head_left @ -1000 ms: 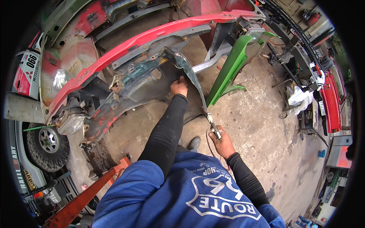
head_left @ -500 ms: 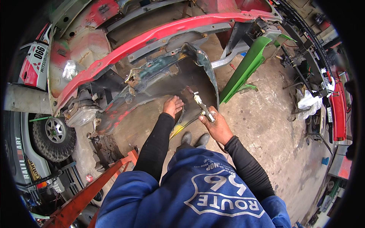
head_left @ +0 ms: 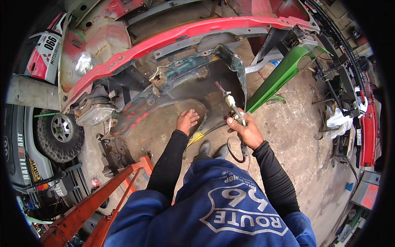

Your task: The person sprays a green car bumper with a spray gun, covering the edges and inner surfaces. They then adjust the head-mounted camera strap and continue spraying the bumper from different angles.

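In my right hand (head_left: pixel 248 131) is a slim, silver-and-white, hose-fed air tool (head_left: pixel 231 103) with a reddish tip, which may be a spray gun. Its tip points forward over the dark inner side of a car fender (head_left: pixel 218 96), apart from the metal as far as I can tell. A thin dark hose (head_left: pixel 234 154) loops below my grip. My left hand (head_left: pixel 187 121) is open and empty, fingers stretched forward, by the fender's curved wheel-arch edge. Whether it touches that edge I cannot tell. The fender has a rusty, chipped greenish flange along its far side.
Beyond the fender runs a red car body front beam (head_left: pixel 173 37). A green panel (head_left: pixel 279 78) leans at the right. An orange-red metal frame (head_left: pixel 98 197) stands close at my left, near an off-road wheel (head_left: pixel 61 132). Plastic-wrapped parts (head_left: pixel 339 119) lie far right.
The view has shifted, so the scene sits farther right and lower. My right hand has tilted the air tool, and its hose loop now shows. My left hand stays open near the arch.
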A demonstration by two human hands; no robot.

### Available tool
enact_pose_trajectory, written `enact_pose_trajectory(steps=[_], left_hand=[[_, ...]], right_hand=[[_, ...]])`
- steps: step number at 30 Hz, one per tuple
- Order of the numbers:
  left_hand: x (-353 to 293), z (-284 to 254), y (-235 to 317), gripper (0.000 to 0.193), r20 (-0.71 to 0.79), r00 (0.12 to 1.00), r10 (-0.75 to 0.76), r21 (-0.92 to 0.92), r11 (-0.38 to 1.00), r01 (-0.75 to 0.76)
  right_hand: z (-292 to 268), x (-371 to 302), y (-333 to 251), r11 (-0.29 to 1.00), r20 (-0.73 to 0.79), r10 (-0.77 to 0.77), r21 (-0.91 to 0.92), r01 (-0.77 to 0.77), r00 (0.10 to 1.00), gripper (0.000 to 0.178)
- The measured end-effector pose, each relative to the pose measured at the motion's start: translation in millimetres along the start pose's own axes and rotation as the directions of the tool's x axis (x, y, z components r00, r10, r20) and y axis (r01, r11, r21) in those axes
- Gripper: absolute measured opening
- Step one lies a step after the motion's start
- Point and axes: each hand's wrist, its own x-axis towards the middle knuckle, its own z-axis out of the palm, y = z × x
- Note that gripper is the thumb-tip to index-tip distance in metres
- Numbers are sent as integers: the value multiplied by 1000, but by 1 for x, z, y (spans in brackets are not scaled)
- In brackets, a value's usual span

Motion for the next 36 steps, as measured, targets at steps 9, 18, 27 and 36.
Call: enact_pose_trajectory(steps=[9, 18, 27, 36], left_hand=[[-8, -2, 42, 29, -94, 988, 119, -222, 965, -138], [-12, -30, 68, 37, -124, 965, 229, -315, 914, -257], [-19, -53, 54, 57, -161, 980, 119, -516, 836, -186], [-24, -79, 53, 62, -248, 956, 159, -507, 819, -268]], right_hand=[[23, 5, 8, 925, -29, -80, -375, 63, 996, 27], [27, 2, -4, 879, -37, 19, -476, -34, 999, 71], [56, 7, -20, 880, 108, 111, -472, -47, 988, 73], [27, 18, 3, 859, -117, 179, -466, -214, 977, 71]])
